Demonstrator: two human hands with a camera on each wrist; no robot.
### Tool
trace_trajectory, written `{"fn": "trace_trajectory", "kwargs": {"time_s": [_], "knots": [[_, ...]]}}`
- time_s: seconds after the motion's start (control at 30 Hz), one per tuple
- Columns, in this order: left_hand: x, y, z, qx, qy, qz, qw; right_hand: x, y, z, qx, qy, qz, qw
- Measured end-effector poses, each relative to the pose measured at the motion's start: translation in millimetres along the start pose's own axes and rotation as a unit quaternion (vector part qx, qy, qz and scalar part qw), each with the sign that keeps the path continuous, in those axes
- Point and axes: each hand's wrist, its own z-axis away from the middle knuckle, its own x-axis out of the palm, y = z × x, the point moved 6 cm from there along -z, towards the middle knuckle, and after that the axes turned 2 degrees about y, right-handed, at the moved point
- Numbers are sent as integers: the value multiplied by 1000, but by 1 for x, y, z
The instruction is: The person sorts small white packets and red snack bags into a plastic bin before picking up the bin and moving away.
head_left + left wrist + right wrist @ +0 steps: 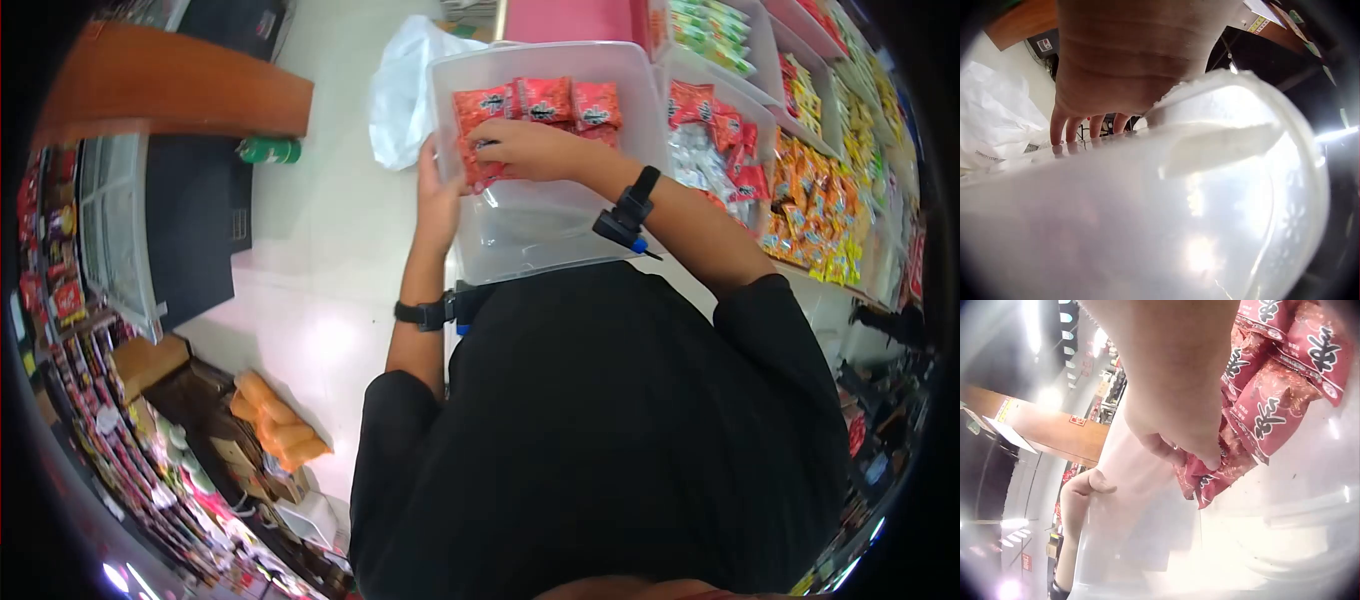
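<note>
A clear plastic bin sits in front of the person, with red snack packets grouped at its far end. The left hand grips the bin's left wall. In the left wrist view its fingers reach over the rim, and the right wrist view shows its thumb on the inner side. Inside the bin the right hand reaches to the left end of the packets. Its thumb and fingers pinch a red packet at the near edge of the group; part of that packet is hidden under the hand.
On the right stand bins of other packets, some red and silver, some orange. A white plastic bag lies left of the bin. A green bottle and an orange bag are on the left side.
</note>
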Motion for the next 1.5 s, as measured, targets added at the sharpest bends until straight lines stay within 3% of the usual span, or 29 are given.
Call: {"fn": "trace_trajectory", "kwargs": {"time_s": [0.07, 0.1, 0.17, 0.23, 0.3, 0.37, 0.43, 0.5, 0.6, 0.7, 0.8, 0.87, 0.93, 0.97, 1.0, 1.03, 1.17, 1.23, 1.27, 1.37, 1.43, 1.47, 1.5], "knots": [[0, 2, 2, -20, -8, 21, 1000, -16, -10, 10, -109, 39, 52, 992], [1, 1, 0, -3, -15, 12, 1000, -31, -9, 24, -85, 40, 68, 993], [3, -2, 0, 11, -34, 5, 999, -72, -14, 44, 3, 83, 25, 996], [2, -1, -2, 21, -24, -39, 999, -123, -9, 88, 153, 103, -46, 982], [4, 2, -1, 6, -28, -29, 999, -167, 1, 152, 212, 255, -15, 943], [6, 2, -1, -7, -23, -23, 999, -173, 47, 246, 370, 326, 65, 868], [7, 2, -1, -11, -24, -21, 999, -174, 56, 312, 504, 251, 337, 754], [5, 2, -2, -12, -18, -22, 1000, -156, 80, 370, 663, 183, 265, 676], [1, 0, -3, 3, -13, -25, 1000, -131, 104, 397, 723, 149, 167, 654], [0, -2, -2, 1, -11, -22, 1000, -122, 118, 384, 650, 177, 233, 701], [2, 4, 0, 20, -18, -30, 999, -121, 132, 390, 645, 148, 288, 692], [3, 3, 0, -15, -15, -25, 999, -136, 131, 387, 626, 120, 281, 717], [0, 1, -2, -2, -5, -28, 1000, -171, 90, 362, 655, 241, 149, 701], [-1, -1, -3, 9, -5, -33, 999, -181, 78, 348, 653, 236, 150, 704], [-2, -3, -3, 19, -9, -38, 999, -186, 67, 331, 595, 317, -24, 738], [0, 0, 0, 15, -10, -33, 999, -188, 55, 315, 516, 386, -193, 740], [6, 6, 1, -22, -6, -7, 1000, -186, 18, 239, 460, 351, -267, 771], [-1, 4, 5, -27, 16, 1, 1000, -159, 7, 201, 434, 354, -413, 718], [2, 6, 4, -32, 10, 9, 999, -147, 2, 176, 403, 337, -454, 720], [1, 1, 3, -20, 4, 8, 1000, -114, 0, 138, 422, 303, -491, 699], [-4, -11, -2, 5, -2, -1, 1000, -90, 20, 129, 417, 198, -368, 807], [-4, -9, -1, 3, 2, -1, 1000, -87, 20, 121, 417, 194, -369, 808], [-3, -4, 0, -4, -6, 14, 1000, -86, 18, 112, 437, 185, -264, 840]]}}
